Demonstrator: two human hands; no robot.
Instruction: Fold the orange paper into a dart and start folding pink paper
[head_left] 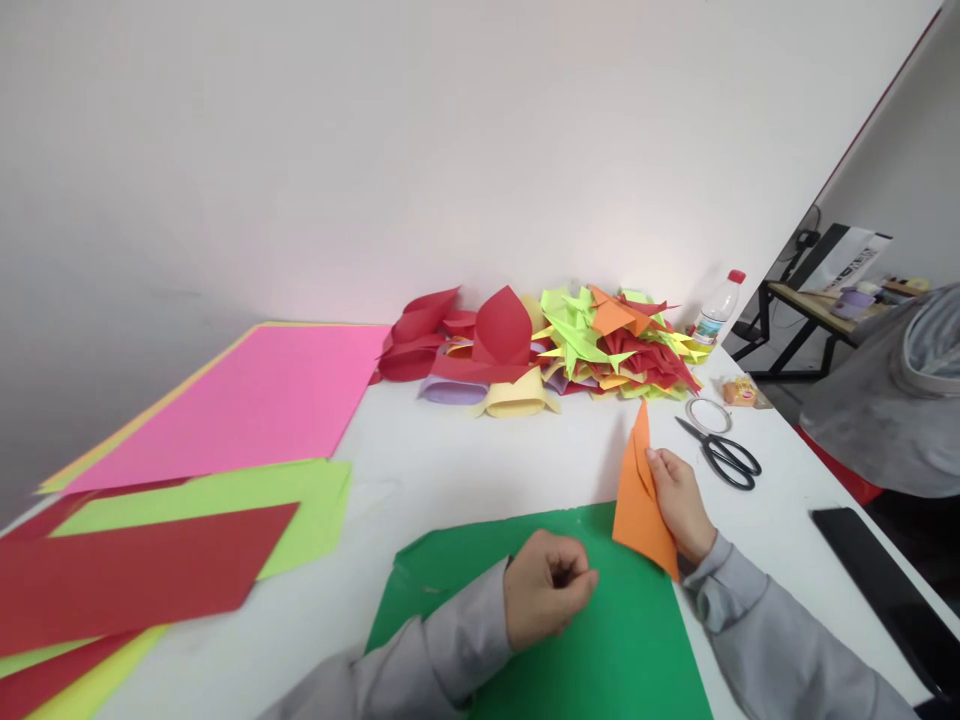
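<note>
My right hand (681, 500) pinches a folded piece of orange paper (641, 500) by its right edge, thumb on the near face. The paper stands tilted, with a pointed top and a crease down it, over the right edge of a green sheet (607, 620). Above the middle of that sheet, my left hand (546, 588) is closed, its thumb and fingers curled together. Whatever might be between those fingers is hidden. Scissors (724, 455) with black handles and a roll of tape (708, 415) lie right of my right hand.
Along the wall are red paper shapes (502, 330) and a pile of cut colored paper (600, 340). A bottle (718, 312) stands beside it, near a small packet (739, 391). Pink sheets (247, 400) and red sheets (142, 570) lie left. A phone-like black slab (885, 590) lies right.
</note>
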